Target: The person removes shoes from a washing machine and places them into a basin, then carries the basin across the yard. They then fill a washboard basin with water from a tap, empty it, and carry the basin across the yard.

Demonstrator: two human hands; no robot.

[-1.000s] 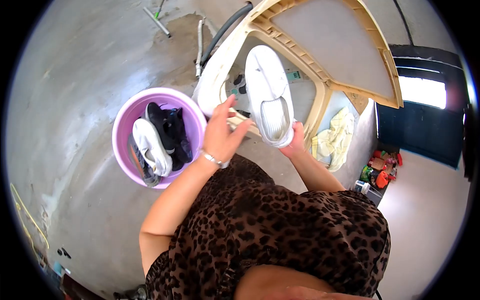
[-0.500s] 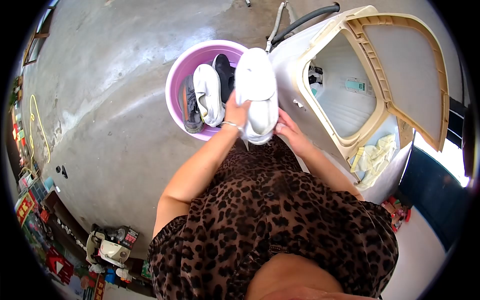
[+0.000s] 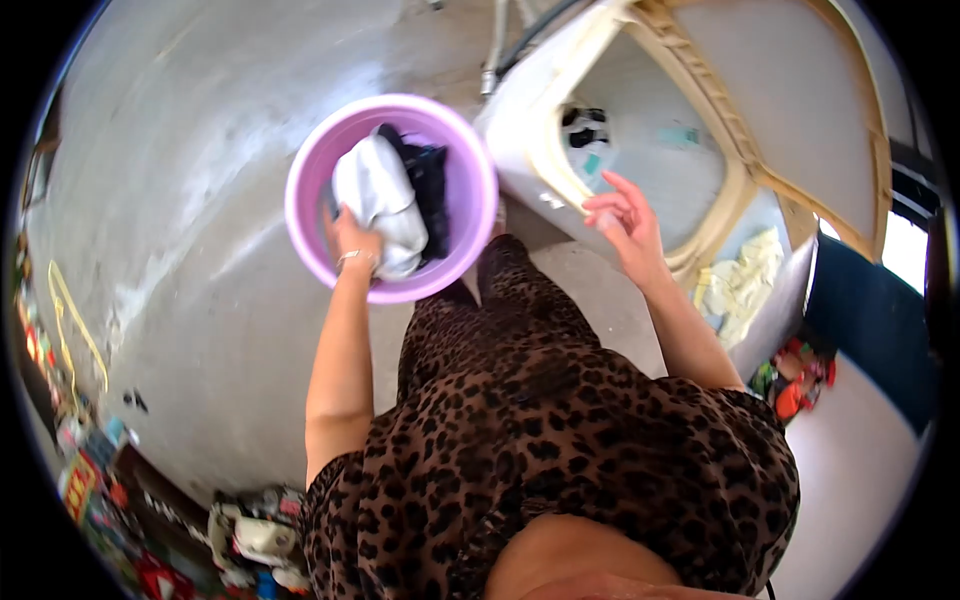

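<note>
Inside the purple plastic basin [image 3: 302, 240] my left hand [image 3: 358, 242] grips a white shoe [image 3: 378, 195] by its side; the image is slightly blurred there. Black shoes [image 3: 430, 200] lie to its right, and a grey shoe is mostly hidden under the white one. My right hand [image 3: 632, 230] is raised with its fingers apart, holding nothing. It hovers at the near rim of an open washing machine [image 3: 535, 140]. Down in the drum is a black-and-white item [image 3: 585, 127], perhaps a shoe.
The machine's lid [image 3: 790, 90] stands open at the right. A pale yellow cloth [image 3: 745, 285] hangs by its corner. Hoses [image 3: 497, 50] run behind the basin. Concrete floor [image 3: 200, 300] spreads left, with a yellow cord [image 3: 72, 325] and household clutter [image 3: 260, 540] farther off.
My left hand has lowered the white shoe into the basin, moving left. My right hand has left that shoe and moved right to the machine's opening.
</note>
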